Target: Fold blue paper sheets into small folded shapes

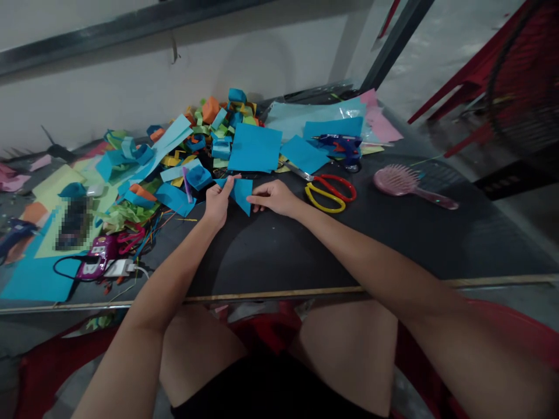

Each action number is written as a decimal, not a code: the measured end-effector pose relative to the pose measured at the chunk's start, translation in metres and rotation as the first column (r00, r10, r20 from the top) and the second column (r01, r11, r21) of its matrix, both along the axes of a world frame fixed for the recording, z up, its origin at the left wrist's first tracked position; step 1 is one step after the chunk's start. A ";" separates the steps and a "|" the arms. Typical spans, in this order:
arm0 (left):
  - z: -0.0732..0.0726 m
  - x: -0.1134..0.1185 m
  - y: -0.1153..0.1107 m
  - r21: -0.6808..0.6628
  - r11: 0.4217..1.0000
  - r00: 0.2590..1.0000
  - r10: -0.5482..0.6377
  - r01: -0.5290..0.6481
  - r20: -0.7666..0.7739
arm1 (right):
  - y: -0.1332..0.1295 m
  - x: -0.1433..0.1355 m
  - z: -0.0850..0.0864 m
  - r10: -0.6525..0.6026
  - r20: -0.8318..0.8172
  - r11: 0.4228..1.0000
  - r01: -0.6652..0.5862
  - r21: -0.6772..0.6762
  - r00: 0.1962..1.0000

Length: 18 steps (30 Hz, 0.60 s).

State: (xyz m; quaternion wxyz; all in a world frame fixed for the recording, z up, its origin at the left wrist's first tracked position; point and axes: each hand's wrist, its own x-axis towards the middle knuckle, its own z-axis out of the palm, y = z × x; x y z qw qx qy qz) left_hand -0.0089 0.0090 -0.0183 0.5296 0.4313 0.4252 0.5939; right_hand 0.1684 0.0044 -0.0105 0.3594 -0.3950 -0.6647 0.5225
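Note:
A small piece of blue paper (243,195), triangular in outline, is held up between my two hands over the dark table. My left hand (218,201) pinches its left part, thumb on top. At the right edge of the paper, the thumb and fingers of my right hand (275,198) are closed on it. Just behind lies a square blue sheet (255,146). Scissors with one red and one yellow handle (332,195) rest to the right of my right hand. A folded blue paper piece (198,176) and a purple stick (187,185) are left of my left hand.
Colourful folded paper pieces (218,116) are heaped at the back. A blue glue gun (343,145) lies on sheets at the back right, with a pink hairbrush (402,181) farther right. Paper scraps, a purple device (98,256) and a white plug (120,267) are left.

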 end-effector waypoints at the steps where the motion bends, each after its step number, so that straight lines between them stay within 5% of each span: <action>1: 0.000 0.000 0.000 -0.006 1.000 1.000 0.000 0.000 -0.012 | 0.001 0.001 -0.001 0.002 0.029 1.000 -0.002 0.019 1.000; 18: 0.004 0.004 0.008 -0.058 0.996 0.996 0.074 -0.071 0.053 | 0.008 -0.005 -0.012 -0.072 0.022 0.997 0.073 -0.011 0.997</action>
